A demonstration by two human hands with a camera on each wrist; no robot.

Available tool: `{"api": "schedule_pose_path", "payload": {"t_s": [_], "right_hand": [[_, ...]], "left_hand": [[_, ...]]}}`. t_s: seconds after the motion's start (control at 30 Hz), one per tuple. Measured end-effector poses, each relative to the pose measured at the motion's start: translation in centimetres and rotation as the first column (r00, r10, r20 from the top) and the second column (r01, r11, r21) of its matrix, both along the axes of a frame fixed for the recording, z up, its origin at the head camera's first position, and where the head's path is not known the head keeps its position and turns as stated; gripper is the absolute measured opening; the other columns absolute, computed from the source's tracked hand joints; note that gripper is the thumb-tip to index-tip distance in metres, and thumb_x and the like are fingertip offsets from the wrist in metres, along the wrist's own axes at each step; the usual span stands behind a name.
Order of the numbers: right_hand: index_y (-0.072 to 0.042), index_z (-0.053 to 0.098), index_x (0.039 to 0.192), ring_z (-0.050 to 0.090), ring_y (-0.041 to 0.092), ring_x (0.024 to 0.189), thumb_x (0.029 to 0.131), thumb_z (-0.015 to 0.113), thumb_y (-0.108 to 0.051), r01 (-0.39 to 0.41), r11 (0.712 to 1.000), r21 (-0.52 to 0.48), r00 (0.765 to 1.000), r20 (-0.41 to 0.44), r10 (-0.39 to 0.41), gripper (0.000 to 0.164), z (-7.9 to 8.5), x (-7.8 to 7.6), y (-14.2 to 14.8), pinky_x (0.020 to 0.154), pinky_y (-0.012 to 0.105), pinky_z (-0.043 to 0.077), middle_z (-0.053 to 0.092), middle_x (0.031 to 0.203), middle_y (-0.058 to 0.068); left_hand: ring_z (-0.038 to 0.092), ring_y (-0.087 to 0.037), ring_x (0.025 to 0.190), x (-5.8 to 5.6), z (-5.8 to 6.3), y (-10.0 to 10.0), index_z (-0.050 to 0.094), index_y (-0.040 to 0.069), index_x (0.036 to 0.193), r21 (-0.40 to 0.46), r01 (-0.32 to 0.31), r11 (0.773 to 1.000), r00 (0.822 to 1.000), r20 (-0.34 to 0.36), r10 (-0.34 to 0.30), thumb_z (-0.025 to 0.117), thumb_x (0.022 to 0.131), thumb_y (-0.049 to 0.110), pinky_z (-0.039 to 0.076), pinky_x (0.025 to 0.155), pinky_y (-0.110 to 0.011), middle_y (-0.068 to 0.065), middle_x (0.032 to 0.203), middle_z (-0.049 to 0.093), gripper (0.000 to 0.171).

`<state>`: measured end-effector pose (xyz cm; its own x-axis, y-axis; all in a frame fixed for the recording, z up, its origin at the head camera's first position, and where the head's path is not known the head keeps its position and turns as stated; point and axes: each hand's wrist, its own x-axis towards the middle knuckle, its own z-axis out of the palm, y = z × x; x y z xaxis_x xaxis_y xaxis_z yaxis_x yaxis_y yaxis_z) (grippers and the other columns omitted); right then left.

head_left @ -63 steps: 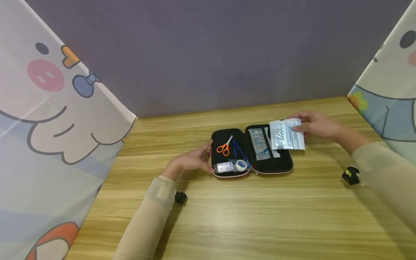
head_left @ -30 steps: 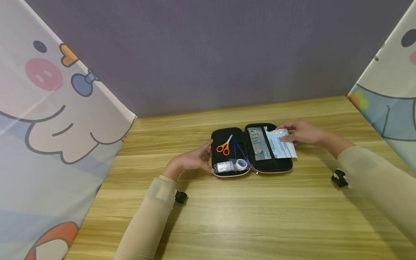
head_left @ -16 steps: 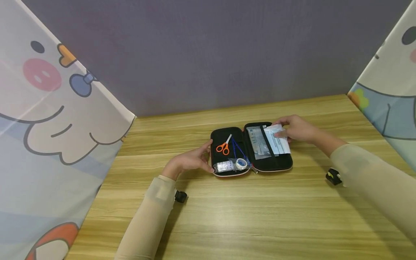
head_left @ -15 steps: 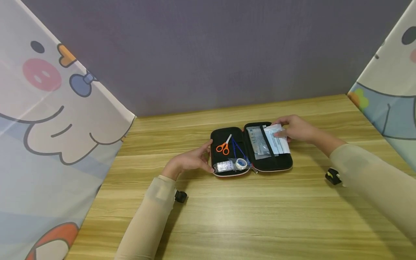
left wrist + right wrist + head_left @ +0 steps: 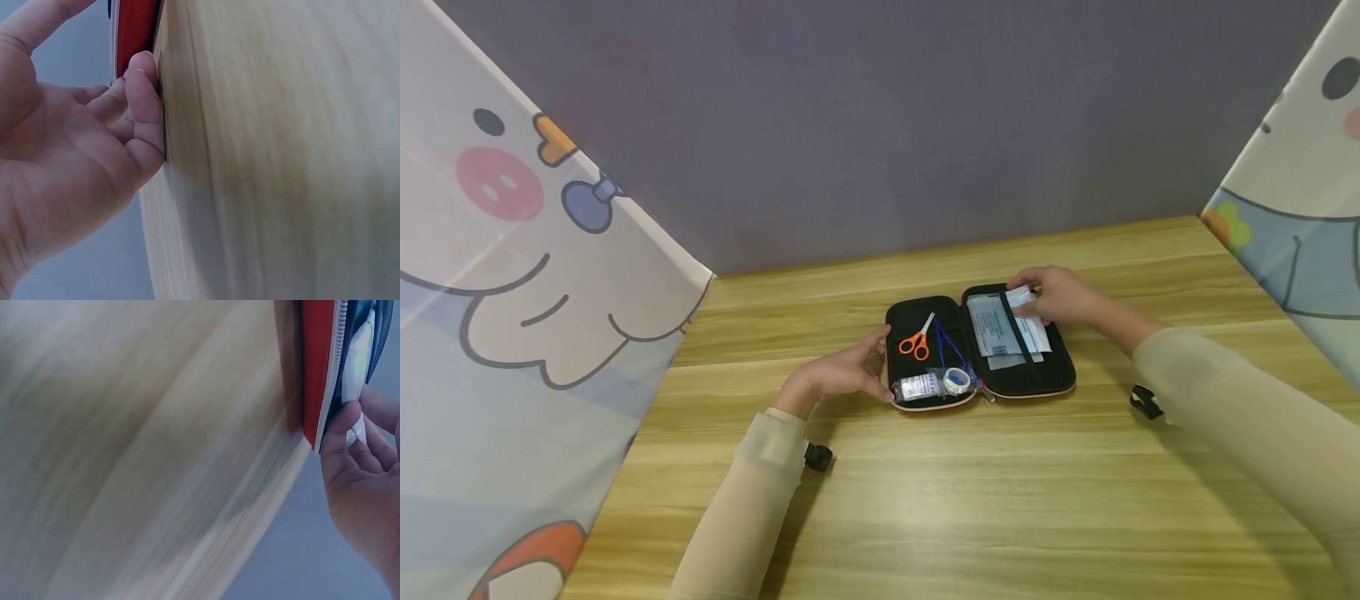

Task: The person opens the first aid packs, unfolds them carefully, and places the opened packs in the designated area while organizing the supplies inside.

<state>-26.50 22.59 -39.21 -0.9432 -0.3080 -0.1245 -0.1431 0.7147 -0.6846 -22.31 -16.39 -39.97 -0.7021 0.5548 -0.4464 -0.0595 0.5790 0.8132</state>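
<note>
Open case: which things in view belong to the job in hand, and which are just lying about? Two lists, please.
Part of the job:
White packet, held by the right hand
Open case, touched by the left hand
Black strap, across the case's right half

Lying by, untouched in the left half:
Orange scissors
White tape roll
Wrapped white bundle

The desk [image 5: 970, 500] is topped in smooth-looking wood grain, kinda glossy where the light is caught. The case [image 5: 1041, 382] is lined in matt black. The white packet [image 5: 1037, 335] is made of something papery or plasticky, can't be told which. Orange plastic and shiny metal are seen on the scissors [image 5: 921, 337], and the wrapped roll [image 5: 919, 386] is covered in crinkly, glossy clear plastic.
</note>
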Motion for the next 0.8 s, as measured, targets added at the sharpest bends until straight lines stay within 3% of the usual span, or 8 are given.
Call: {"api": "schedule_pose_path", "payload": {"t_s": [0.13,0.3,0.43,0.53,0.67,0.8], "right_hand": [[0.004,0.06,0.14,0.065,0.025,0.084,0.095,0.078,-0.009,-0.015,0.999,0.044,0.996,-0.082,0.019,0.051,0.2,-0.1,-0.5,0.069,0.036,0.055,0.065,0.126,0.028],[0.004,0.064,0.138,0.062,0.038,0.104,0.092,0.08,-0.011,-0.04,0.992,0.117,0.986,-0.156,0.058,0.05,0.2,0.0,-0.5,0.091,0.053,0.05,0.063,0.136,0.032],[0.002,0.066,0.136,0.062,0.043,0.115,0.093,0.079,-0.011,-0.097,0.977,0.192,0.966,-0.217,0.138,0.047,0.3,0.5,-0.3,0.098,0.061,0.05,0.056,0.143,0.032],[0.002,0.066,0.135,0.066,0.045,0.117,0.096,0.077,-0.008,-0.15,0.964,0.22,0.949,-0.241,0.203,0.042,0.4,1.3,0.0,0.097,0.059,0.055,0.05,0.148,0.032],[0.002,0.069,0.13,0.067,0.048,0.118,0.096,0.077,-0.009,-0.215,0.934,0.286,0.921,-0.257,0.291,0.037,0.8,2.7,0.4,0.097,0.059,0.056,0.055,0.144,0.031],[0.002,0.07,0.129,0.062,0.05,0.127,0.094,0.081,-0.019,-0.26,0.885,0.386,0.893,-0.253,0.372,0.043,1.0,4.0,0.8,0.103,0.063,0.052,0.06,0.141,0.03]], "left_hand": [[0.063,-0.025,0.109,0.1,-0.1,0.0,-0.003,0.027,0.173,0.001,0.001,1.0,1.0,-0.004,-0.001,0.087,0.084,0.006,0.051,0.098,-0.034,-0.014,0.157,0.037,0.128],[0.063,-0.024,0.111,0.1,-0.3,0.1,-0.001,0.025,0.173,-0.008,-0.002,1.0,1.0,-0.021,0.002,0.088,0.084,0.008,0.051,0.098,-0.033,-0.015,0.158,0.037,0.127],[0.063,-0.025,0.112,0.2,-0.4,0.1,0.001,0.026,0.173,-0.014,-0.007,1.0,1.0,-0.028,0.007,0.088,0.084,0.01,0.051,0.097,-0.033,-0.014,0.159,0.037,0.126],[0.062,-0.025,0.113,0.1,-0.6,0.0,0.001,0.026,0.173,-0.011,-0.01,1.0,1.0,-0.026,0.009,0.088,0.084,0.01,0.051,0.098,-0.034,-0.014,0.16,0.036,0.126],[0.061,-0.025,0.115,0.2,-0.5,-0.1,0.0,0.028,0.173,-0.018,-0.007,1.0,1.0,-0.023,0.007,0.088,0.084,0.011,0.051,0.099,-0.035,-0.012,0.162,0.034,0.127],[0.061,-0.026,0.116,0.3,-0.3,-0.1,-0.002,0.029,0.173,-0.011,-0.004,1.0,1.0,-0.018,0.003,0.088,0.084,0.01,0.051,0.101,-0.036,-0.011,0.161,0.035,0.127]]}}
